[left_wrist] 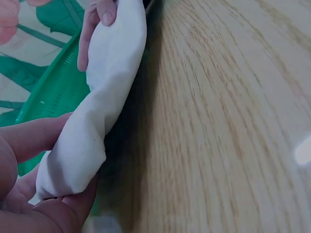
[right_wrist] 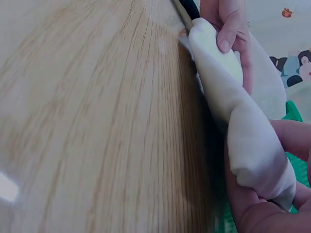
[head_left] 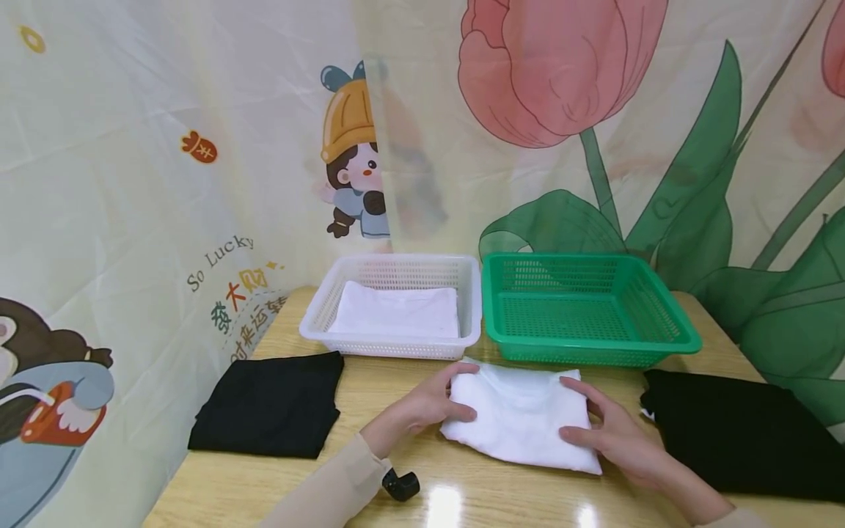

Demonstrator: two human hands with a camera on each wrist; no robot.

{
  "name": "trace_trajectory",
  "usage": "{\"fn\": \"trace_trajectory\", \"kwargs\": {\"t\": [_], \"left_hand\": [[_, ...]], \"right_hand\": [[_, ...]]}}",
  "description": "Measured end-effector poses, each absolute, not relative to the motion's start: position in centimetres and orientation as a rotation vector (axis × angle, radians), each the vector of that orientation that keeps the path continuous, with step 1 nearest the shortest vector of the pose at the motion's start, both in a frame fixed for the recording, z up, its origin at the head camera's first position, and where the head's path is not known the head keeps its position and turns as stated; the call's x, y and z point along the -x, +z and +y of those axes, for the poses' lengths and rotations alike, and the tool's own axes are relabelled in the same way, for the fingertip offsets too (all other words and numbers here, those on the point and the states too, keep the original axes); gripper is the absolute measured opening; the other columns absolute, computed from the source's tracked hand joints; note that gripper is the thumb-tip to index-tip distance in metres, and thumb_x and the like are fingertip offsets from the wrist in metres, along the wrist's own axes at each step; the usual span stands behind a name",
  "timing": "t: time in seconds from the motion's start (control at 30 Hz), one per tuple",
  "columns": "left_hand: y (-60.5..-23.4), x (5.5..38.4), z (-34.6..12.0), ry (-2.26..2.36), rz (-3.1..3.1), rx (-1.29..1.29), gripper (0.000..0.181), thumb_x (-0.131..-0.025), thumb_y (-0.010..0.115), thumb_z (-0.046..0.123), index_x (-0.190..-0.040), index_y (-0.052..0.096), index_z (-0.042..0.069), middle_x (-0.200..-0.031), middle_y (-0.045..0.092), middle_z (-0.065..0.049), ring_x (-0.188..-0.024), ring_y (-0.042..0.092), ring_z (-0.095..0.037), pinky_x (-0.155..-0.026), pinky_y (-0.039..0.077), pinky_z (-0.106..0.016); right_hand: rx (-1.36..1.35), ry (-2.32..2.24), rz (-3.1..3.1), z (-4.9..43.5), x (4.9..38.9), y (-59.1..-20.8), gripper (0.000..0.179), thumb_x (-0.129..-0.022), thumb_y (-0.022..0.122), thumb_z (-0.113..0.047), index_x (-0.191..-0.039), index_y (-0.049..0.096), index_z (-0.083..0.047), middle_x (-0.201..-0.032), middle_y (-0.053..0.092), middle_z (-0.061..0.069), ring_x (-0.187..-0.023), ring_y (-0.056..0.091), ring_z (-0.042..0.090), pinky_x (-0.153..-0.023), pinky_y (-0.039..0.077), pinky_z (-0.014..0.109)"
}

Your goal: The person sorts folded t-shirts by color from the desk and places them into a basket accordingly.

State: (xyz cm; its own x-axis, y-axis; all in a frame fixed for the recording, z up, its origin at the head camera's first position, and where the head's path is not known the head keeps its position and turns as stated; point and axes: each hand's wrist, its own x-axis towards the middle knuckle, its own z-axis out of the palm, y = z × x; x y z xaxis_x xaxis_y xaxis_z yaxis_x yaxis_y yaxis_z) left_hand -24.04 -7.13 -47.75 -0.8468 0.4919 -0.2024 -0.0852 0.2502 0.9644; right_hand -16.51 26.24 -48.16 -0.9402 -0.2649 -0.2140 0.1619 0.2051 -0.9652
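A folded white T-shirt (head_left: 521,418) is held between both hands, just in front of the two baskets. My left hand (head_left: 429,400) grips its left edge, thumb on top and other fingers at the far corner and underneath. At the opposite edge, my right hand (head_left: 620,444) pinches the cloth the same way. In the left wrist view the T-shirt (left_wrist: 109,97) sags softly between the hands, with dark shadow below it. The right wrist view shows fingers curled under the thick folded edge of the T-shirt (right_wrist: 252,141).
Behind stand a white basket (head_left: 389,347) holding a folded white garment (head_left: 396,312) and a green basket (head_left: 594,345). Folded black garments lie at left (head_left: 271,403) and right (head_left: 746,433) on the wooden table (head_left: 218,491). A printed curtain (head_left: 264,110) hangs behind.
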Motion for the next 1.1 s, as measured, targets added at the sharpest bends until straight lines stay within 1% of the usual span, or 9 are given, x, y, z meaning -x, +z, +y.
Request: {"fn": "trace_trajectory", "kwargs": {"t": [0.1, 0.23, 0.37, 0.5, 0.6, 0.7, 0.87, 1.0, 1.1], "left_hand": [[-47.0, 23.7, -8.0, 1.632, 2.055, -0.373, 0.077, -0.086, 0.083, -0.007, -0.151, 0.056, 0.023, -0.144, 0.056, -0.018, -0.121, 0.060, -0.031, -0.098, 0.056, -0.045], [-45.8, 23.1, -9.3, 1.628, 2.040, -0.401, 0.076, -0.089, 0.083, -0.002, -0.153, 0.053, 0.027, -0.146, 0.053, -0.017, -0.122, 0.060, -0.031, -0.095, 0.056, -0.043], [-44.6, 22.5, -10.9, 1.630, 2.024, -0.416, 0.077, -0.091, 0.083, 0.002, -0.155, 0.051, 0.030, -0.147, 0.052, -0.015, -0.121, 0.060, -0.031, -0.092, 0.057, -0.042], [-43.4, 22.2, -12.9, 1.619, 2.021, -0.444, 0.078, -0.092, 0.083, 0.005, -0.157, 0.047, 0.029, -0.143, 0.054, -0.016, -0.115, 0.064, -0.029, -0.089, 0.059, -0.040], [-42.3, 22.1, -14.7, 1.619, 2.016, -0.478, 0.080, -0.093, 0.082, 0.005, -0.160, 0.043, 0.024, -0.140, 0.055, -0.018, -0.111, 0.066, -0.029, -0.087, 0.059, -0.040], [-41.2, 22.2, -16.6, 1.621, 1.997, -0.493, 0.082, -0.094, 0.081, 0.007, -0.163, 0.039, 0.022, -0.141, 0.056, -0.020, -0.113, 0.067, -0.030, -0.088, 0.060, -0.041], [-39.4, 22.6, -19.2, 1.618, 2.008, -0.496, 0.084, -0.095, 0.081, 0.011, -0.164, 0.036, 0.022, -0.144, 0.055, -0.021, -0.117, 0.066, -0.031, -0.091, 0.060, -0.042], [-37.8, 22.7, -20.9, 1.649, 2.010, -0.512, 0.086, -0.095, 0.080, 0.008, -0.166, 0.032, 0.020, -0.145, 0.051, -0.023, -0.116, 0.066, -0.031, -0.091, 0.061, -0.043], [-36.6, 22.9, -21.8, 1.661, 2.042, -0.526, 0.087, -0.095, 0.080, 0.008, -0.166, 0.030, 0.020, -0.147, 0.047, -0.024, -0.116, 0.066, -0.031, -0.091, 0.061, -0.044]], "right_hand": [[0.123, -1.794, 2.144, 25.7, 16.4, -47.7, 0.095, -0.096, 0.081, -0.015, -0.170, 0.022, -0.014, -0.173, 0.003, 0.028, -0.128, 0.059, 0.038, -0.090, 0.059, 0.037], [0.129, -1.800, 2.155, 24.9, 16.1, -47.0, 0.095, -0.094, 0.083, -0.015, -0.169, 0.024, -0.016, -0.174, 0.000, 0.026, -0.131, 0.056, 0.038, -0.090, 0.059, 0.036], [0.135, -1.802, 2.181, 23.8, 15.9, -46.1, 0.094, -0.092, 0.085, -0.016, -0.168, 0.029, -0.019, -0.175, 0.002, 0.023, -0.126, 0.058, 0.036, -0.088, 0.059, 0.035], [0.174, -1.823, 2.162, 22.3, 16.1, -45.3, 0.094, -0.092, 0.085, -0.017, -0.168, 0.030, -0.021, -0.173, 0.010, 0.023, -0.115, 0.065, 0.033, -0.085, 0.061, 0.035], [0.242, -1.848, 2.121, 20.6, 16.3, -44.6, 0.093, -0.093, 0.084, -0.018, -0.168, 0.029, -0.022, -0.170, 0.017, 0.025, -0.108, 0.070, 0.032, -0.084, 0.062, 0.037], [0.309, -1.888, 2.055, 18.9, 16.6, -43.8, 0.094, -0.093, 0.084, -0.015, -0.168, 0.028, -0.020, -0.164, 0.027, 0.027, -0.105, 0.072, 0.033, -0.083, 0.063, 0.040], [0.384, -1.941, 2.006, 16.3, 17.5, -42.2, 0.093, -0.092, 0.084, -0.010, -0.168, 0.029, -0.018, -0.158, 0.037, 0.028, -0.107, 0.072, 0.033, -0.084, 0.063, 0.044], [0.412, -1.959, 2.008, 14.4, 18.2, -40.7, 0.091, -0.092, 0.083, -0.005, -0.167, 0.032, -0.019, -0.156, 0.041, 0.024, -0.113, 0.070, 0.033, -0.086, 0.063, 0.047], [0.453, -1.962, 2.027, 13.5, 18.9, -39.6, 0.090, -0.093, 0.081, -0.004, -0.167, 0.033, -0.019, -0.154, 0.043, 0.024, -0.113, 0.070, 0.033, -0.087, 0.063, 0.047]]}}
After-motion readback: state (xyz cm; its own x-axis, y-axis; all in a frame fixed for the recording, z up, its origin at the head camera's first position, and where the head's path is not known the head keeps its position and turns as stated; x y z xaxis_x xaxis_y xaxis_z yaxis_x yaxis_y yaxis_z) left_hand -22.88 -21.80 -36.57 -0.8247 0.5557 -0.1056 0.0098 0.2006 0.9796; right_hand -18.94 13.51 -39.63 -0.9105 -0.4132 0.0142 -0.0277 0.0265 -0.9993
